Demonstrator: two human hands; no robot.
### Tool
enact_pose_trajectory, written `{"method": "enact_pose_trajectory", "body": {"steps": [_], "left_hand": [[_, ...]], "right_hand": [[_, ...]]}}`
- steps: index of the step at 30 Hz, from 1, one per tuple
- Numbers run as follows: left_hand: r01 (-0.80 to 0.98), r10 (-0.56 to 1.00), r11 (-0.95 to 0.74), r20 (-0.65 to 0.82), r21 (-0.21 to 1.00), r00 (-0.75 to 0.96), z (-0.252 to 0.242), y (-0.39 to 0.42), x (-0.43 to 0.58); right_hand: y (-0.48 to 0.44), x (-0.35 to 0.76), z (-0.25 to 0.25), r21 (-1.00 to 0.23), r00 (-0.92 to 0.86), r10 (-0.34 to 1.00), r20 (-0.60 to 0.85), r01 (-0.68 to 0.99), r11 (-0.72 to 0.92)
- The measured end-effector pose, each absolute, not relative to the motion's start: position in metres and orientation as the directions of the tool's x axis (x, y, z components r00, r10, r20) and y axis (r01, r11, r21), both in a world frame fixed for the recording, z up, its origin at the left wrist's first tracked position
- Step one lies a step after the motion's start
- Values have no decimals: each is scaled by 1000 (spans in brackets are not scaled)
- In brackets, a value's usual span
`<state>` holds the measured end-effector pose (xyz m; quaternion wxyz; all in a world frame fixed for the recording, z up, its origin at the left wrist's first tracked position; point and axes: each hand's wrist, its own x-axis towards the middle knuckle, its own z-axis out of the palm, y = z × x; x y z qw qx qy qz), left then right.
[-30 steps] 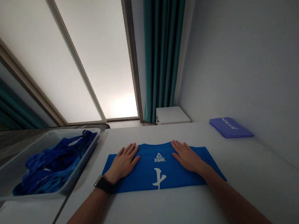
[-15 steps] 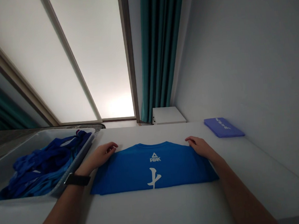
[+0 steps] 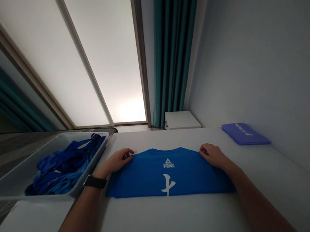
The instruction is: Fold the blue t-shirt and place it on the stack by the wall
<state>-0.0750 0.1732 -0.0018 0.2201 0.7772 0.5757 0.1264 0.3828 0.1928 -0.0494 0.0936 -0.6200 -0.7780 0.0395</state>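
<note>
A blue T-shirt lies folded flat on the white surface. The curled left hand and right hand touch its 2 shoulders; whether either pinches the cloth cannot be told. Blue clothes sit in a gray bin at left; a folded purple cloth lies far right.

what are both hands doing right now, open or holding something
Left hand: curled at the top edge of the blue t-shirt, cannot tell if gripping.
Right hand: curled on its shoulder, cannot tell if gripping.
</note>
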Motion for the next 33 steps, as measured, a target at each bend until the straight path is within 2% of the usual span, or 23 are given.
{"method": "enact_pose_trajectory", "body": {"steps": [10, 15, 17, 22, 25, 33], "left_hand": [[816, 948, -264, -19, 514, 319, -6, 174, -73], [804, 954, -225, -43, 550, 297, -5, 174, -72], [801, 953, -223, -50, 556, 300, -6, 174, -71], [780, 946, -233, -51, 581, 320, -7, 176, -69], [777, 943, -236, -54, 583, 327, -9, 179, -73], [823, 932, -311, -17, 475, 362, -11, 182, -75]], "right_hand": [[192, 372, -49, -155, -231, 966, 114, 957, 247], [191, 371, -45, -304, -227, 968, 108, 919, 249], [191, 370, -46, -324, -213, 973, 93, 917, 231], [189, 372, -49, -218, -205, 972, 119, 949, 227], [190, 376, -45, -185, -217, 975, 53, 957, 223], [193, 373, -30, -258, -257, 962, -86, 939, 228]]}}
